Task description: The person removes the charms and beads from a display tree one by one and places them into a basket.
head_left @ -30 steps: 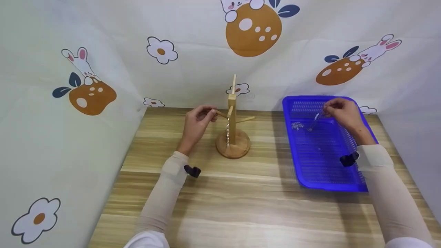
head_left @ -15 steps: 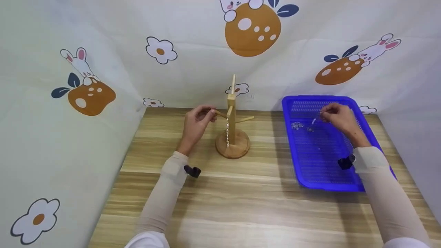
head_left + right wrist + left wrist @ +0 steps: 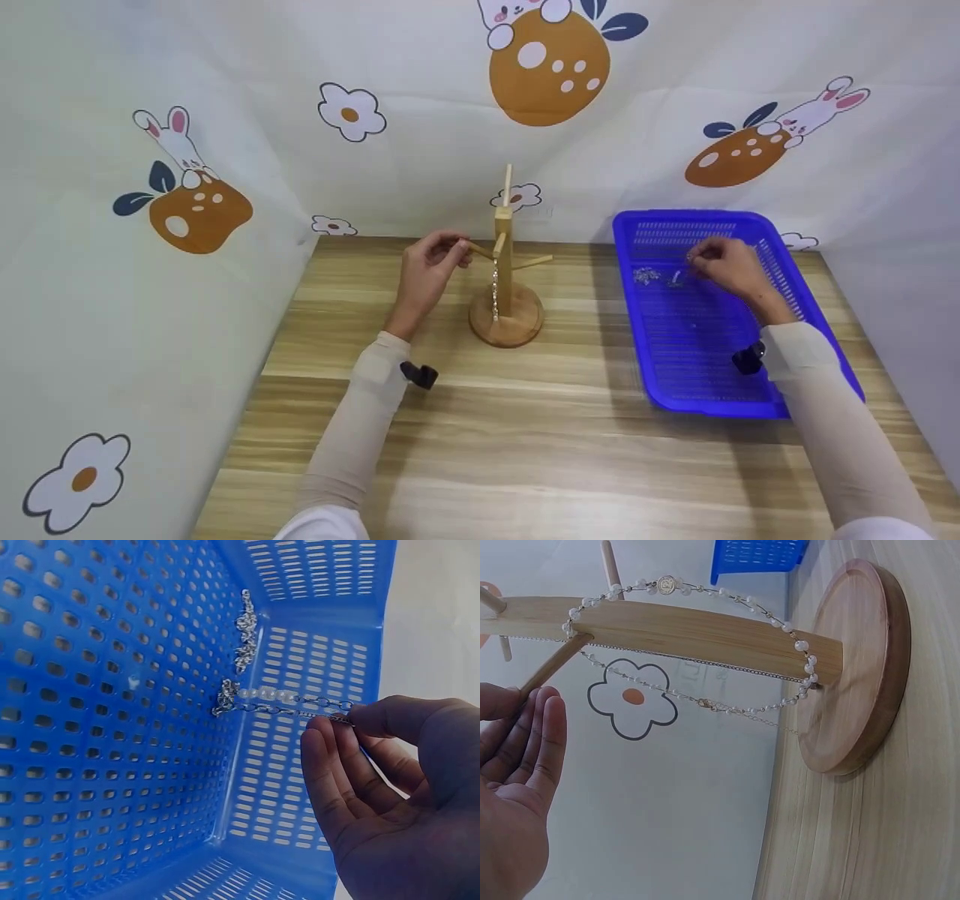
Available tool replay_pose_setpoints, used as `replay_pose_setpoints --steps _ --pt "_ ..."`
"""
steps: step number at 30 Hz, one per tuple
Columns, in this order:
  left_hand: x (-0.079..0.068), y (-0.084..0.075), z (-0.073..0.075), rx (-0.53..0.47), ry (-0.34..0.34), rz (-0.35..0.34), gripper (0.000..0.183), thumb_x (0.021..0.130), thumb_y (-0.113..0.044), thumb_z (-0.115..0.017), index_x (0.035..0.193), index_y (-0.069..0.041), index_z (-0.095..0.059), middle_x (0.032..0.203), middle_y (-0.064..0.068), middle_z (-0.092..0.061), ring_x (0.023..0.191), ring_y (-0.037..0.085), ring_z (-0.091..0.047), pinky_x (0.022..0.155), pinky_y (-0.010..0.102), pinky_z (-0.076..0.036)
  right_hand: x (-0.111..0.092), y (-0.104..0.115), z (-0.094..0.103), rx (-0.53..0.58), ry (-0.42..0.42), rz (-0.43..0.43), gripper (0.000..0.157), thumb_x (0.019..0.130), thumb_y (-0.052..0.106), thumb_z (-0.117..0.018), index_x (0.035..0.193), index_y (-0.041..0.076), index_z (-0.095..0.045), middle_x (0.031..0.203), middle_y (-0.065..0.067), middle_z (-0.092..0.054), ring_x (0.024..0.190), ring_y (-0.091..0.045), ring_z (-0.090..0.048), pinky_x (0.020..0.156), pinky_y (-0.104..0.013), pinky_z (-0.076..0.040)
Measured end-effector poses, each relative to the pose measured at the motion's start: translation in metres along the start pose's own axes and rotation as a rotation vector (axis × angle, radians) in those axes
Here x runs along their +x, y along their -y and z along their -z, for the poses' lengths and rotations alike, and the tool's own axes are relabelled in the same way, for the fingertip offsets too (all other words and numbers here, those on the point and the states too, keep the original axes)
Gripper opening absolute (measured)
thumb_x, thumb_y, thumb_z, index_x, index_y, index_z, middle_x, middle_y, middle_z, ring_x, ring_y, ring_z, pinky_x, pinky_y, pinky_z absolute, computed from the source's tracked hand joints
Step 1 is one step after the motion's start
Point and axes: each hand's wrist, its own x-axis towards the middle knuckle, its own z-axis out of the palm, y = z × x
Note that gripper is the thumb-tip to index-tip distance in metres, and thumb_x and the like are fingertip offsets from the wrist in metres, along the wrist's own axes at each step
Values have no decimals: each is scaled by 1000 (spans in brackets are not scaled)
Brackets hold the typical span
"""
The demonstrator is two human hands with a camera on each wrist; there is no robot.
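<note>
In the head view, my left hand (image 3: 429, 276) is at the wooden stand (image 3: 506, 283), pinching the tip of one of its pegs (image 3: 553, 664) between thumb and fingers. A white-beaded necklace (image 3: 801, 646) with a small round gold medallion loops over that peg and hangs down beside the post. Over the blue basket (image 3: 651, 375), my right hand (image 3: 731, 268) pinches a silver chain with a row of pearls (image 3: 268, 695). The chain's lower end is bunched on the basket floor. Another silver chain (image 3: 245, 637) lies heaped next to it.
The stand's round base (image 3: 517, 330) rests on the wood-grain table (image 3: 525, 442), left of the basket. Other pegs (image 3: 534, 261) stick out from the post. A printed cloth wall (image 3: 420, 172) rises behind the table's back edge.
My right hand has moved left and lower in the basket, and the stretch of chain hanging from it has become shorter. The left hand has stayed on the peg.
</note>
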Motion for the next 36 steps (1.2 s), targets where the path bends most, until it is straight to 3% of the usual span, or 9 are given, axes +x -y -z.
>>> replay_pose_setpoints --steps 11,19,27,36 --pt "-1 0 0 -20 -12 12 16 100 0 -71 109 13 -73 95 22 -76 78 12 -73 74 29 -68 -2 -3 -7 -103 40 33 14 99 5 -66 103 -5 -74 98 -23 -74 77 -11 -60 65 -16 -48" --pt "0 -1 -1 -25 -13 13 12 100 2 -70 107 12 -73 94 20 -76 76 11 -73 73 27 -67 -1 -9 -8 -160 49 79 14 97 5 -68 101 -5 -76 97 -22 -75 78 -9 -59 69 -20 -48" --pt "-1 2 0 -21 2 1 17 101 2 -69 110 16 -70 95 21 -76 77 9 -73 74 27 -68 -2 -10 -9 -176 31 96 13 96 7 -70 99 -3 -78 96 -20 -76 79 -8 -59 74 -26 -50" --pt "-1 1 1 -5 1 -4 18 101 -2 -71 110 14 -72 97 21 -76 77 10 -74 74 28 -68 -2 -7 -10 -187 22 116 15 95 9 -71 99 -3 -78 96 -21 -77 81 -14 -61 76 -35 -52"
